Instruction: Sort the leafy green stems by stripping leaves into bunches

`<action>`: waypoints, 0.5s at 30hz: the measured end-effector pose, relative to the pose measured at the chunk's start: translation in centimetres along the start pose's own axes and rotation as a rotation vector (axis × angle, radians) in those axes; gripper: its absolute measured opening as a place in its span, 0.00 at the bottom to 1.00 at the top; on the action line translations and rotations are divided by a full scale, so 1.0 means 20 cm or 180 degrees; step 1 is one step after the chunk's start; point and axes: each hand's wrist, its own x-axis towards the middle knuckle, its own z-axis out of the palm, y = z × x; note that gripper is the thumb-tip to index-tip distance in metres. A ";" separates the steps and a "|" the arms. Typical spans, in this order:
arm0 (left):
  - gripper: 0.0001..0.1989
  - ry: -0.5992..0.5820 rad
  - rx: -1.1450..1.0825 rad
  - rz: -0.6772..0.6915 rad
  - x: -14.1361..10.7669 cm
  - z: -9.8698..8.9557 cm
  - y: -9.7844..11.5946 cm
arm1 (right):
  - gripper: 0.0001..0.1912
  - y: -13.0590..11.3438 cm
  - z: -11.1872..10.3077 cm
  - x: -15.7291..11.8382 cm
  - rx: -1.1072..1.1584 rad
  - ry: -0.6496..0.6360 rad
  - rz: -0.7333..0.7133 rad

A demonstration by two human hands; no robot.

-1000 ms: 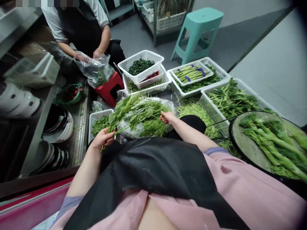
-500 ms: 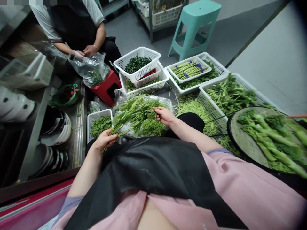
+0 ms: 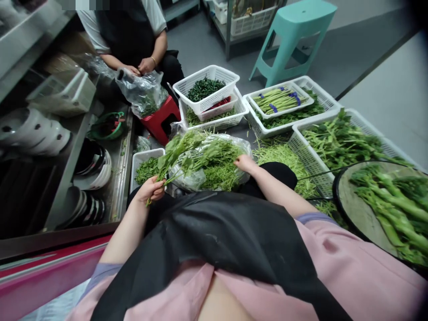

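My left hand (image 3: 152, 189) is closed around the stems of a bunch of leafy greens (image 3: 172, 151), whose leaves lean up and to the right. A few stem ends stick out below the fist. Beneath and beside the bunch, an opened clear plastic bag (image 3: 194, 179) holds more loose thin-stemmed greens (image 3: 220, 174). My right hand (image 3: 245, 163) is at the bag's right side, its fingers curled together at the edge of the greens. What it grips, if anything, is too small to make out. To the left of the bag, a white basket (image 3: 134, 171) holds cut greens.
Ahead stand white baskets of green chillies (image 3: 205, 89), bundled asparagus (image 3: 279, 100) and leafy stalks (image 3: 344, 138). Right is a round board (image 3: 351, 196) with thick stalks. A co-worker (image 3: 123, 40) sits behind a red stool (image 3: 162, 120). Shelving with bowls (image 3: 96, 174) lines the left.
My right hand has moved away from the bunch, right and slightly down to the bag's side. My left hand keeps its hold. The whole view has shifted, so things appear farther right.
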 end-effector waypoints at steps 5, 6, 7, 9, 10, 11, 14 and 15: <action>0.17 -0.0159 -0.0237 -0.0015 0.04 0.05 -0.03 | 0.16 -0.12 0.03 -0.09 -0.0036 0.0127 -0.0190; 0.17 -0.0181 -0.0259 -0.0037 0.04 0.06 -0.04 | 0.12 -0.13 0.01 -0.11 0.0234 0.0265 -0.0315; 0.17 -0.0202 -0.0277 -0.0048 0.04 0.07 -0.05 | 0.10 -0.15 -0.01 -0.13 0.0687 0.0319 -0.0506; 0.16 -0.0243 -0.0276 -0.0071 0.05 0.07 -0.07 | 0.11 -0.19 -0.06 -0.17 0.2031 0.0025 -0.0978; 0.16 -0.0259 -0.0256 -0.0082 0.05 0.08 -0.07 | 0.13 -0.22 -0.08 -0.18 0.2773 -0.0263 -0.1169; 0.17 -0.0266 -0.0225 -0.0102 0.05 0.08 -0.08 | 0.16 -0.24 -0.09 -0.20 0.3456 -0.0542 -0.1282; 0.18 -0.0235 -0.0069 -0.0227 0.06 0.10 -0.08 | 0.22 -0.32 -0.12 -0.23 0.4851 -0.0908 -0.1195; 0.19 -0.0209 -0.0012 -0.0271 0.06 0.11 -0.08 | 0.23 -0.34 -0.12 -0.24 0.5129 -0.0882 -0.1128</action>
